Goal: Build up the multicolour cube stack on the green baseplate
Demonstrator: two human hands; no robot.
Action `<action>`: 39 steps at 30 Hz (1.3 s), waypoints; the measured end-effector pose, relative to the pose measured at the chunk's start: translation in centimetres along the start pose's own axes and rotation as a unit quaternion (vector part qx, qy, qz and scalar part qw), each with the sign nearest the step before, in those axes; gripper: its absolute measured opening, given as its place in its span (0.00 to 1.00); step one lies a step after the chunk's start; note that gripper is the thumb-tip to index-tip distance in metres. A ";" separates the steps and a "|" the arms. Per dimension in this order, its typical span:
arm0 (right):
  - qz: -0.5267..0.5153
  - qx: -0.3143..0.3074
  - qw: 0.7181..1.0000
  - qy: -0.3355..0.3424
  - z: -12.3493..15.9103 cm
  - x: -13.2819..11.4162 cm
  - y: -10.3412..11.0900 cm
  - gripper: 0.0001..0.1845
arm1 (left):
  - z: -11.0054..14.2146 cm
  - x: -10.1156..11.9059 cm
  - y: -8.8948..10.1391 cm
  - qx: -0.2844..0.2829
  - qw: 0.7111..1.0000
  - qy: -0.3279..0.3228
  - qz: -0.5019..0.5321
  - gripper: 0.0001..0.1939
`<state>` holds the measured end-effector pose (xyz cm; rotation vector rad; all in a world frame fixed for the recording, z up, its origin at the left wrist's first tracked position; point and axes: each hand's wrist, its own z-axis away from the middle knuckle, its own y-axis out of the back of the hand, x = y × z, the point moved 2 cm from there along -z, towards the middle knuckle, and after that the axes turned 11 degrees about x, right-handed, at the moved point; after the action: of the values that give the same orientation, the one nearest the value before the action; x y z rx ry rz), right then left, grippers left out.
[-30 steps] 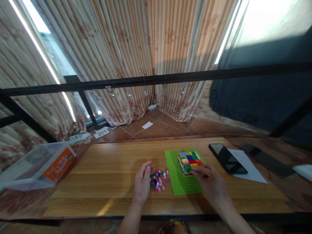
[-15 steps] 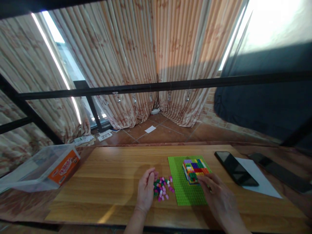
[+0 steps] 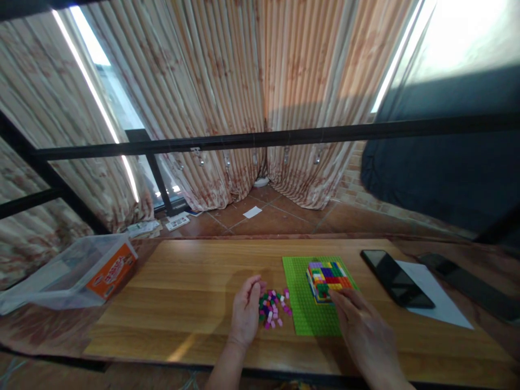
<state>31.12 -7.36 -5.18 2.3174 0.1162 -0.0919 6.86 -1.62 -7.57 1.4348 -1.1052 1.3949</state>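
A low block built of many-coloured toy bricks [image 3: 331,275] sits on a green studded baseplate [image 3: 303,317]. At the block's near right corner is my right hand [image 3: 363,325], its thumb and fingers pinched together. Whatever lies between those fingertips is hidden. My left hand [image 3: 245,314] rests side-on at the left of a loose heap of small bricks [image 3: 272,311], mostly pink, purple and green. Its fingers are curled in towards the thumb, and I cannot make out whether they hold anything. Part of the heap is behind this hand.
A black phone [image 3: 396,277] lies right of the baseplate, partly over a white sheet [image 3: 441,303]. Beyond the wooden table's [image 3: 182,292] left side stands a clear plastic box [image 3: 77,271] with an orange label. A black bar [image 3: 227,142] crosses before the curtains.
My right hand has turned slightly, its fingertips now against the block's near right corner. The left hand keeps its pose beside the heap. The whole view has shifted a little.
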 end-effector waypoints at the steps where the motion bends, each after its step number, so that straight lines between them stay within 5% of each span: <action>1: 0.000 -0.001 1.000 -0.002 0.0 0.0 0.0 0.15 | 0.0 0.1 0.0 0.001 1.000 0.001 -0.003 0.19; 15: 0.004 0.004 1.000 0.007 0.3 -0.5 -0.5 0.16 | 0.4 0.5 0.0 -0.001 1.000 0.003 -0.022 0.19; 25: -0.006 0.046 0.997 -0.058 -0.5 -1.0 0.7 0.17 | 0.2 0.4 0.0 0.006 1.000 -0.010 0.007 0.19; 29: -0.126 0.049 0.991 -0.004 -0.3 -4.1 0.9 0.14 | 0.2 0.0 0.0 0.005 1.000 0.006 0.026 0.20; 33: -0.268 -0.069 0.960 0.045 0.3 -9.2 0.2 0.11 | 0.3 -0.2 0.0 0.002 0.998 0.033 0.054 0.21; 39: -0.275 -0.140 0.951 0.031 -0.3 -12.5 -0.8 0.12 | 0.2 -0.2 0.0 0.010 0.996 0.031 0.088 0.23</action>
<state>18.60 -7.28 -4.32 1.9456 0.7578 -0.2634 6.92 -1.83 -7.83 1.3245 -1.2052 1.5662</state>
